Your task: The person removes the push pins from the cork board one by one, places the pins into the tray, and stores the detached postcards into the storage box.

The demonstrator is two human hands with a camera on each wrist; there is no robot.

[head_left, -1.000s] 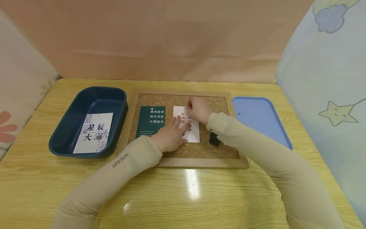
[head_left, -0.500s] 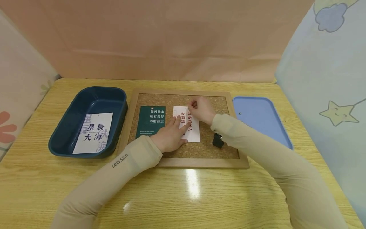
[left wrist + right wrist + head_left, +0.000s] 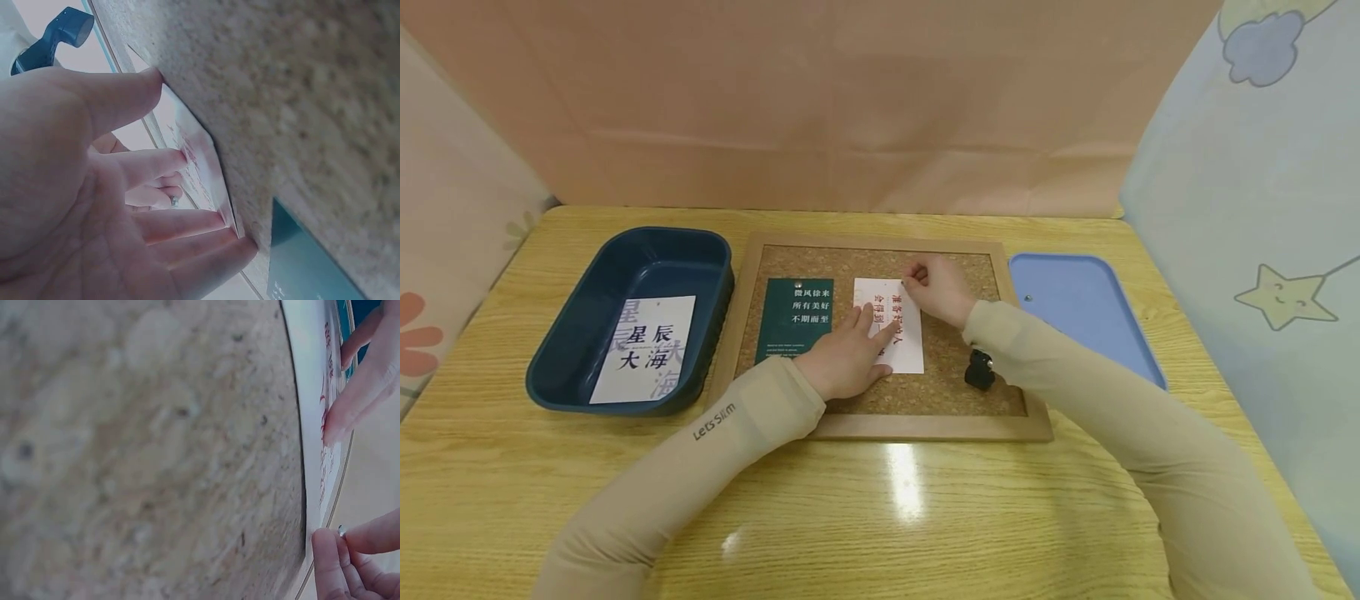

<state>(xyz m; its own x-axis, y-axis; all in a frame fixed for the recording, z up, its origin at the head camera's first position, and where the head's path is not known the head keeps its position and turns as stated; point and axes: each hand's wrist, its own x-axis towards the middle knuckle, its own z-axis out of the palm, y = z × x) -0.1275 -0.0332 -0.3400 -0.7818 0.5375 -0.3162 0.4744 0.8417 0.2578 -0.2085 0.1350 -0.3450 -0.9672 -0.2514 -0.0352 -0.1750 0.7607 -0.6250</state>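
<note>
A white card with red characters [image 3: 913, 354] lies on the cork board [image 3: 973, 267]. My left hand [image 3: 844, 362] presses on it with straight, spread fingers; in the left wrist view its fingertips touch the card's edge. At the card's upper right corner, my right hand [image 3: 940, 290] pinches a small silver thumbtack [image 3: 342, 530] between thumb and finger, close over the paper. Left of it, a dark green card [image 3: 778, 321] has a silver thumbtack [image 3: 798, 285] at its top; the left arm covers its lower part.
A dark blue bin [image 3: 587, 267] on the left holds a white card with black and purple characters [image 3: 647, 321]. On the right lies a light blue tray [image 3: 1075, 300] with a small silver thumbtack [image 3: 1028, 297], partly behind the right arm. A wooden frame [image 3: 925, 427] borders the board.
My right hand has shifted right along the card's top edge to its right corner, uncovering more red characters. The left hand has stayed in place.
</note>
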